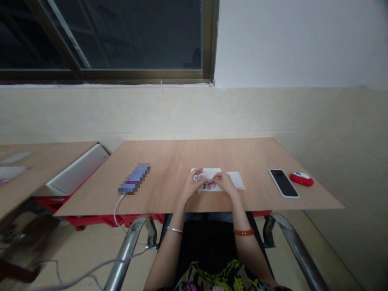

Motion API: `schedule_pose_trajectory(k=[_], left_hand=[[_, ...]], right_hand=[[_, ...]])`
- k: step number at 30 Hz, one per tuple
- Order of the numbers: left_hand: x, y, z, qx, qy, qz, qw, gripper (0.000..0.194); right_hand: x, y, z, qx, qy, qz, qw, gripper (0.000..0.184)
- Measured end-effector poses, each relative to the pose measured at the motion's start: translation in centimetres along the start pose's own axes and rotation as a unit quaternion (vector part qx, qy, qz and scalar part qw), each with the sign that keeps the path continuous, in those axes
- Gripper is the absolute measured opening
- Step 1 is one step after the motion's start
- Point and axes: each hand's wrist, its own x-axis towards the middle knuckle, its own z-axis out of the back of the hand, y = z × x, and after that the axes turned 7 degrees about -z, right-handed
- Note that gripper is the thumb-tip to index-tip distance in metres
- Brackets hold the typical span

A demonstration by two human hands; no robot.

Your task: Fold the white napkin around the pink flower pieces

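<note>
A white sheet (217,171) lies near the front of the wooden table, with several small pink and dark pieces (209,185) on it. My left hand (190,186) is over the sheet's left side, fingers curled about a small greyish, see-through item (200,176) whose kind I cannot make out. Its thumb reaches toward the pieces. At the right of the pieces, my right hand (226,184) has its thumb and fingertips drawn together in a pinch. What sits between those fingertips is too small to name. Another white piece (235,178), with a pink edge, lies beside my right hand.
A phone-like device (135,179), blurred out, lies at the left with a white cable (115,210) attached. To the right are a white-edged phone (284,183) and a red and white object (301,179). Metal chair arms (130,246) flank me; a second table (45,161) stands left.
</note>
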Motion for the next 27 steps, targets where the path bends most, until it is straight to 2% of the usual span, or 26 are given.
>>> schedule_pose_trajectory(k=[3, 5, 8, 10, 13, 17, 20, 22, 24, 27], left_hand=[[-0.1, -0.2, -0.1, -0.009, 0.022, 0.008, 1.0, 0.05], [-0.2, -0.4, -0.2, -0.012, 0.035, 0.003, 0.999, 0.052], [-0.1, -0.9, -0.4, -0.013, 0.047, -0.018, 0.999, 0.05], [0.0, -1.3, -0.5, -0.027, 0.047, -0.034, 0.998, 0.048], [0.3, -1.9, -0.8, -0.064, 0.041, -0.042, 0.996, 0.045], [0.3, -1.9, -1.2, -0.058, 0.028, -0.043, 0.997, 0.045], [0.3, -1.5, -1.1, -0.041, 0.021, -0.03, 0.999, 0.048], [0.3, -1.2, -0.9, -0.047, 0.02, -0.021, 0.999, 0.048], [0.3, -1.1, -0.8, -0.045, 0.014, -0.018, 0.999, 0.047], [0.2, -1.2, -0.6, -0.034, -0.001, -0.015, 0.999, 0.048]], right_hand=[[-0.7, 3.0, 1.1, 0.053, -0.124, 0.05, 0.99, 0.017], [-1.5, 5.1, 1.8, 0.08, -0.164, 0.082, 0.98, 0.021], [-2.7, 7.4, 2.7, 0.068, -0.173, 0.13, 0.974, 0.02], [-3.2, 8.1, 3.1, 0.036, -0.161, 0.143, 0.976, 0.018], [-3.4, 8.1, 3.3, 0.007, -0.142, 0.142, 0.98, 0.019], [-3.4, 7.6, 3.7, 0.04, -0.147, 0.14, 0.978, 0.026], [-3.3, 6.6, 4.1, 0.052, -0.182, 0.109, 0.976, 0.029], [-3.3, 5.4, 4.0, 0.004, -0.18, 0.055, 0.982, 0.025], [-3.3, 4.1, 3.5, -0.087, -0.122, -0.029, 0.988, 0.02], [-3.4, 2.5, 1.7, -0.198, -0.033, -0.13, 0.971, 0.023]])
